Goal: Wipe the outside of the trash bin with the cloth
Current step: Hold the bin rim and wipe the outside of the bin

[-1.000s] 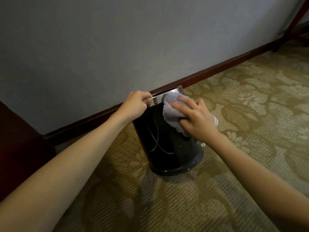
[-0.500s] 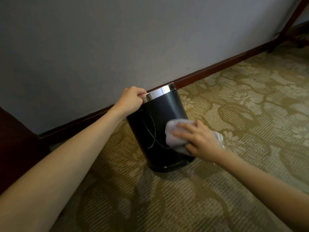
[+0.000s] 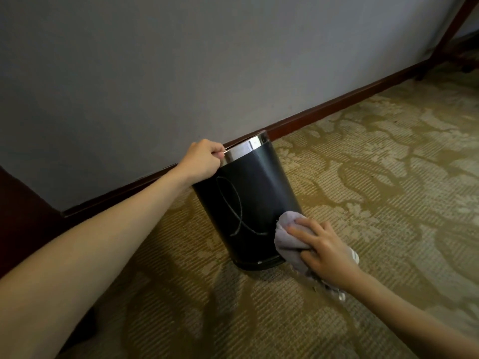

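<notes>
A black round trash bin (image 3: 248, 200) with a shiny metal rim stands on the carpet near the wall, tilted away from me. A thin light looping mark runs down its side. My left hand (image 3: 204, 159) grips the rim at the bin's top left. My right hand (image 3: 324, 248) presses a crumpled pale grey cloth (image 3: 287, 234) against the bin's lower right side, close to the base. Part of the cloth trails out under my wrist.
A grey wall (image 3: 181, 73) with a dark red baseboard (image 3: 337, 107) runs just behind the bin. Patterned tan carpet (image 3: 388, 177) covers the floor. Dark wooden furniture (image 3: 23, 216) stands at the left, and a wooden furniture leg (image 3: 451, 29) at the top right.
My right hand has slid the cloth down the bin's right side, from the rim to near the base. My left hand has kept its hold on the rim.
</notes>
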### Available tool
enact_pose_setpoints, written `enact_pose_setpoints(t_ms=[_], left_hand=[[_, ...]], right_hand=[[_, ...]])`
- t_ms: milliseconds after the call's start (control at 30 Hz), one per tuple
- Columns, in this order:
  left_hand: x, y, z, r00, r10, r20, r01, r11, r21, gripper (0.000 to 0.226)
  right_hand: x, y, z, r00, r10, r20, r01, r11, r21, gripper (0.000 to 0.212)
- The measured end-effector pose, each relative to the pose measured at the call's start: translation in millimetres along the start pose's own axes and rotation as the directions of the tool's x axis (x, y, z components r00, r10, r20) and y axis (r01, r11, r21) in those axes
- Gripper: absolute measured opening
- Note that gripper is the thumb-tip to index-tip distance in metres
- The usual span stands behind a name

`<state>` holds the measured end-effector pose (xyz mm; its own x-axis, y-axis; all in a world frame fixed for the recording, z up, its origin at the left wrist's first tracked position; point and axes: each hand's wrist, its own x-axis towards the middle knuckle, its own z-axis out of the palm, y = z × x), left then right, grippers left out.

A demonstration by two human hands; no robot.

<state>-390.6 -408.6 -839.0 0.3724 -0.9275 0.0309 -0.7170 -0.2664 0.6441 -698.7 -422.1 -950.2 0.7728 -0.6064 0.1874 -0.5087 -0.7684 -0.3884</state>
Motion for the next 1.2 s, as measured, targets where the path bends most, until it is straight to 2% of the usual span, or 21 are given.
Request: enact_pose_setpoints(t_ms=[167, 267, 367, 467, 633, 800, 900, 1033, 1200], left_hand=[[1, 15, 0, 0.998, -0.013, -0.067, 0.017, 0.998, 0.057, 0.023], [6, 26, -2, 0.999, -0.033, -0.033, 0.038, 0.989, 0.14, 0.031], [8, 21, -8, 0.996, -0.091, -0.006, 0.091, 0.989, 0.116, 0.028], [9, 8, -16, 0.992, -0.128, -0.01, 0.128, 0.989, 0.068, 0.022], [9, -4, -27, 0.981, -0.196, 0.007, 0.196, 0.98, -0.031, 0.023], [3, 21, -19, 0.992, -0.13, 0.001, 0.129, 0.987, 0.1, 0.023], [-1, 32, -14, 0.995, -0.096, 0.032, 0.09, 0.985, 0.145, 0.025], [-5, 40, -16, 0.988, -0.124, 0.096, 0.114, 0.988, 0.103, 0.024], [-3, 35, -23, 0.971, -0.196, 0.139, 0.2, 0.98, -0.014, 0.021]], right_hand=[[55, -19, -19, 0.992, -0.042, -0.118, 0.041, 0.999, -0.01, 0.055], [109, -36, -35, 0.976, -0.063, -0.208, 0.063, 0.998, -0.005, 0.056], [136, -45, -36, 0.974, -0.041, -0.221, 0.052, 0.998, 0.044, 0.056], [112, -38, -18, 0.987, -0.067, -0.149, 0.081, 0.993, 0.084, 0.055], [30, -15, 9, 0.994, -0.105, -0.003, 0.105, 0.994, 0.012, 0.054], [22, -19, -3, 0.99, -0.137, -0.03, 0.138, 0.99, 0.021, 0.049], [54, -30, -11, 0.992, -0.045, -0.118, 0.056, 0.994, 0.093, 0.052], [90, -41, -16, 0.966, 0.039, -0.256, 0.011, 0.982, 0.19, 0.058], [56, -27, 0, 0.982, 0.021, -0.187, 0.014, 0.982, 0.187, 0.06]])
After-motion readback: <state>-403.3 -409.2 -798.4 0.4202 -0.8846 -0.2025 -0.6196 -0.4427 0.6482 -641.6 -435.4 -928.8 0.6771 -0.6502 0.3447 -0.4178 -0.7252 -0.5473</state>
